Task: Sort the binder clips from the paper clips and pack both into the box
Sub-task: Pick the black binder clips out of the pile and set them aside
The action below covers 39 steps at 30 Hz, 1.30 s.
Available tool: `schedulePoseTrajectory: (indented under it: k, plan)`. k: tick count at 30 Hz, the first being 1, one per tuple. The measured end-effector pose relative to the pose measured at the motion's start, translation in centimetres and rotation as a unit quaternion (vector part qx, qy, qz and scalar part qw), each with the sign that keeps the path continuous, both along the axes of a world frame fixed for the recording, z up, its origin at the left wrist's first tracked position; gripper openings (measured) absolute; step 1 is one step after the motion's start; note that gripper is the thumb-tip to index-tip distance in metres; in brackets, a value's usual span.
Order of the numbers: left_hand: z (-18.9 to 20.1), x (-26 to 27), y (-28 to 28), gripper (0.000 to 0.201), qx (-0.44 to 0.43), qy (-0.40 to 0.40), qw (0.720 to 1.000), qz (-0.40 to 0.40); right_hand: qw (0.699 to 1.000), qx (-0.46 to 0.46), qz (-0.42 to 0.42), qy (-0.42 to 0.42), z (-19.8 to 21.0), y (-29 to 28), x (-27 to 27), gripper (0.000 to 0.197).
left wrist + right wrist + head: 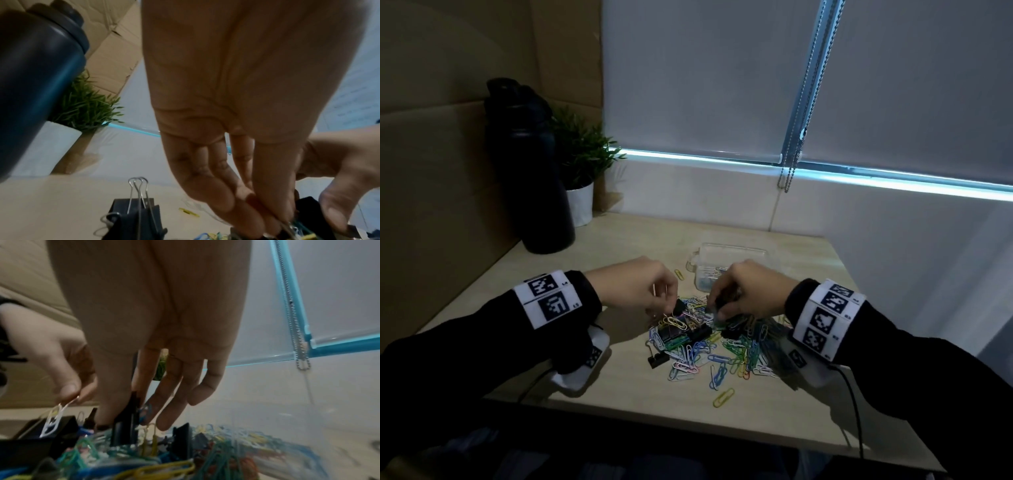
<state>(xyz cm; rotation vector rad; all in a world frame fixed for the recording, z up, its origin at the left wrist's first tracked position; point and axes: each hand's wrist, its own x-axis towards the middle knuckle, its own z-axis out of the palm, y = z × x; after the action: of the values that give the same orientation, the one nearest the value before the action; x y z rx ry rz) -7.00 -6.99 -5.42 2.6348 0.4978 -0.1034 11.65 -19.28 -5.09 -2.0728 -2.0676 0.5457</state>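
Observation:
A heap of coloured paper clips (722, 349) mixed with black binder clips (700, 332) lies mid-table. Behind it stands the clear plastic box (732, 257), open on top, with a few clips inside. My left hand (671, 305) hovers over the heap's left side; its thumb and finger pinch a white paper clip (51, 420) that hangs below them. My right hand (717, 308) is over the heap's far side. Its thumb and fingers pinch a black binder clip (125, 421) standing in the pile. The two hands are nearly touching.
A black bottle (534, 178) and a small potted plant (582, 161) stand at the back left corner. One binder clip (658, 359) and a yellow paper clip (723, 397) lie apart toward the near edge. A blind chain (791, 164) hangs behind the box.

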Motion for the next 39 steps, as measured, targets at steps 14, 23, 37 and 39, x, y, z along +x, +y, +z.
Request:
schedulePoseTrajectory:
  k: [14, 23, 37, 39]
  plan:
    - [0.6, 2.0, 0.4, 0.011, -0.093, -0.055, 0.988, 0.108, 0.985, 0.098, -0.099, 0.099, 1.0, -4.0, 4.3, 0.013]
    - [1.9, 3.1, -0.4, 0.009, 0.041, -0.058, 0.995, 0.067, 0.983, 0.131, -0.113, 0.062, 1.6, -4.7, 4.3, 0.008]
    - [2.9, -1.1, 4.9, 0.014, 0.204, 0.109, 0.960, 0.156, 0.964, 0.101, -0.180, 0.170, 1.5, -5.0, 5.2, 0.008]
    - [2.4, -1.9, 5.4, 0.015, 0.200, 0.135, 0.955, 0.173, 0.965, 0.102, -0.177, 0.162, 1.6, -5.2, 5.2, 0.012]
